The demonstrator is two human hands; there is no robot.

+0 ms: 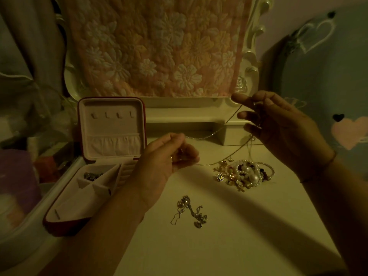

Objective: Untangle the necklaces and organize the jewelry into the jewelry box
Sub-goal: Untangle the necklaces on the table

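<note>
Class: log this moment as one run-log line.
left hand: pinches chain | right hand: holds chain | chain: stretched between hands | jewelry box: open | pile, silver tangle: on table

Matt red jewelry box [50, 224] with soft pale lining [111, 124], shiny metal chains [188, 206], glossy pearl beads [249, 172], quilted floral cloth [159, 46]

The left hand [171, 154] hides the near right corner of the open red velvet jewelry box [111, 108], the thin metal chain [201, 137] vanishes inside that hand's curled fingers, and the dark small pieces [92, 175] in a rear compartment are too dim to identify.
</note>
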